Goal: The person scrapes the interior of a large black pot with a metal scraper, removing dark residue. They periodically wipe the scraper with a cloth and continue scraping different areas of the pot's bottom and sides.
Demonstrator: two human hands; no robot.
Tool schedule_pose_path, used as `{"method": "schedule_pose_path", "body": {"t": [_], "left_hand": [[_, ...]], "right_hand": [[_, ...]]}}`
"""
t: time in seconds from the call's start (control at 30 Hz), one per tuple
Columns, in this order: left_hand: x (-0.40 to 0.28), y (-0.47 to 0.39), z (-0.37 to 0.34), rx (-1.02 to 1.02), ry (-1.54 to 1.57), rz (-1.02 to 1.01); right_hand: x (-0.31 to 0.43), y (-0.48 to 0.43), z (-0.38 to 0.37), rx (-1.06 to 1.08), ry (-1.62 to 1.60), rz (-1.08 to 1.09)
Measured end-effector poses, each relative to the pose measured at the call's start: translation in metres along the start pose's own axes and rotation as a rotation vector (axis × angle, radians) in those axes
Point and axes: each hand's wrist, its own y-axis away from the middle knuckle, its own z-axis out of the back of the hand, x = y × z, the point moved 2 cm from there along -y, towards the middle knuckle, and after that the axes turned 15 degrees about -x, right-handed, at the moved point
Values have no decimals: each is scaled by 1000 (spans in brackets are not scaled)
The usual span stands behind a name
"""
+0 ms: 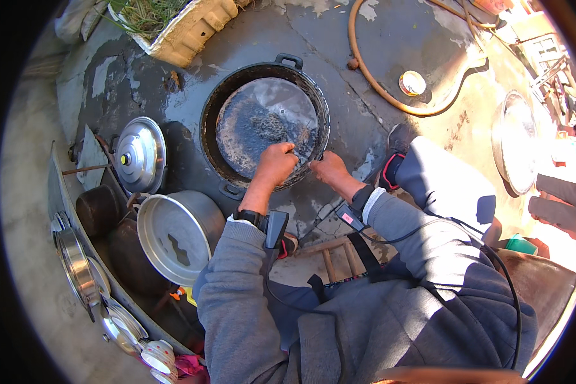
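A wide black cooking pot (206,117) with two loop handles stands on the wet concrete floor before me. Inside it is a round, blotched grey metal surface (240,117); whether this is the pot's base or a separate disc, I cannot tell. Dark residue (270,126) lies smeared near its middle. Over the near part of that surface, my left hand (277,164) has its fingers curled; anything within them is hidden. At the pot's near right rim, my right hand (332,169) grips the edge between thumb and fingers.
Left of me are a large aluminium pot (187,235), a domed metal lid (141,153) and stacked bowls (159,355). A foam planter (192,33) sits beyond the pot. An orange hose (372,86) curves around a small tin (412,83). A metal basin (518,144) lies far right.
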Motion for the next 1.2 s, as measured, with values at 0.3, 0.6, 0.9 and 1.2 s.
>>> {"method": "schedule_pose_path", "body": {"t": [0.3,0.6,0.9,1.2], "left_hand": [[-26,57,52,-170,-137,-121],[-50,124,89,-292,-119,-151],[-38,120,100,-325,-147,-91],[-31,108,94,-333,-181,-123]], "right_hand": [[66,17,54,-7,524,362],[156,87,100,-10,675,647],[179,119,126,83,689,693],[200,107,146,-82,696,964]]}}
